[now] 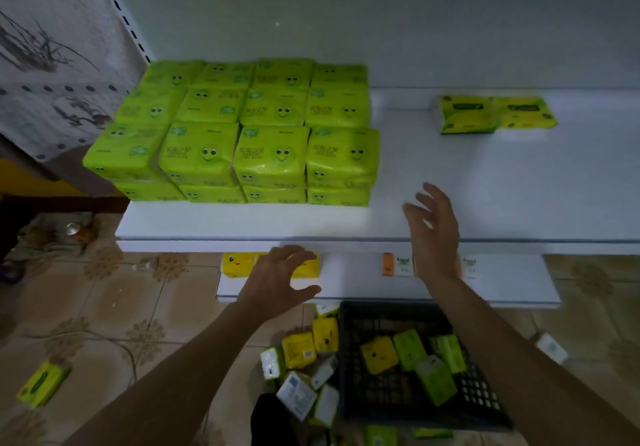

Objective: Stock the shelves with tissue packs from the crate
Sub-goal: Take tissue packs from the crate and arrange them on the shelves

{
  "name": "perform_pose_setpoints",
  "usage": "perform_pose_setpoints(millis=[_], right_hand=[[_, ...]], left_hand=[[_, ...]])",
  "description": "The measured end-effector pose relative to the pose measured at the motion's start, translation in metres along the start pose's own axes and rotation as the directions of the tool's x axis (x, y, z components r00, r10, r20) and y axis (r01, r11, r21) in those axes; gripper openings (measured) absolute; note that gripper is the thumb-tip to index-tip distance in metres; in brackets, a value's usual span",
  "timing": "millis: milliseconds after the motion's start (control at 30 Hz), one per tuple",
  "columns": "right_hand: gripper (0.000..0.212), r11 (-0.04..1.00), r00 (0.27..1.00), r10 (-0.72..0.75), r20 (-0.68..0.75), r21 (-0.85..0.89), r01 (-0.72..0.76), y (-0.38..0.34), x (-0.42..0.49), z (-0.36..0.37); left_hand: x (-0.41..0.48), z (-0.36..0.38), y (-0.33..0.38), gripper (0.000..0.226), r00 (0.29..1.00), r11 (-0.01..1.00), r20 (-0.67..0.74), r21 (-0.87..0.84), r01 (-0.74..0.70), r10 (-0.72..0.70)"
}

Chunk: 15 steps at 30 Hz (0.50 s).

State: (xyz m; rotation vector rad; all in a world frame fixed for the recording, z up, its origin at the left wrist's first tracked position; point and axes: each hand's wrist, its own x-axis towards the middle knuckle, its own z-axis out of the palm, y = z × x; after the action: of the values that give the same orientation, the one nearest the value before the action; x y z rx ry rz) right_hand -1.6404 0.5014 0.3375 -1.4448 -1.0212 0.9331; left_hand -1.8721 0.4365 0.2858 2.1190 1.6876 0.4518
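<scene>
Both hands are empty. My left hand (277, 282) hangs beyond the far left corner of the black crate (381, 397), fingers spread and loosely bent, holding nothing. My right hand (434, 227) is raised beyond the crate's far edge, fingers straight and apart, over the front of the upper shelf (502, 203); whether it touches the shelf I cannot tell. The crate sits on the tiled floor (104, 307) and holds several tissue packs, among them a yellow pack (379, 355) and green packs (410, 348) lying at odd angles. Just left of the crate, a loose pile of packs (301, 369) lies on the floor, yellow, green and white mixed. Beyond the crate and to its left, a block of bright green packs (242, 133) is stacked in rows on the upper shelf. Beyond the crate and to its right, two yellow-green packs (493, 114) lie side by side at the back of that shelf. Directly past the crate's far edge is the lower shelf (502, 286), with yellow packs (235, 265) on its left end. Far left of the crate, one green pack (43, 383) lies alone on the floor.
</scene>
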Motion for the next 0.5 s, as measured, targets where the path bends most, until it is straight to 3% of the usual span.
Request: perform_pose_setpoints(millis=[233, 500], right_hand=[[0.032, 0.956, 0.964, 0.248, -0.100, -0.135, -0.260, 0.097, -0.047, -0.096], [0.040, 0.802, 0.927, 0.359, -0.108, -0.473, -0.365, 0.268, -0.106, -0.207]], left_hand=[[-0.023, 0.083, 0.043, 0.064, 0.986, 0.999, 0.164, -0.023, -0.032, 0.036], [-0.087, 0.256, 0.057, 0.052, 0.939, 0.993, 0.332, -0.105, -0.055, 0.087]])
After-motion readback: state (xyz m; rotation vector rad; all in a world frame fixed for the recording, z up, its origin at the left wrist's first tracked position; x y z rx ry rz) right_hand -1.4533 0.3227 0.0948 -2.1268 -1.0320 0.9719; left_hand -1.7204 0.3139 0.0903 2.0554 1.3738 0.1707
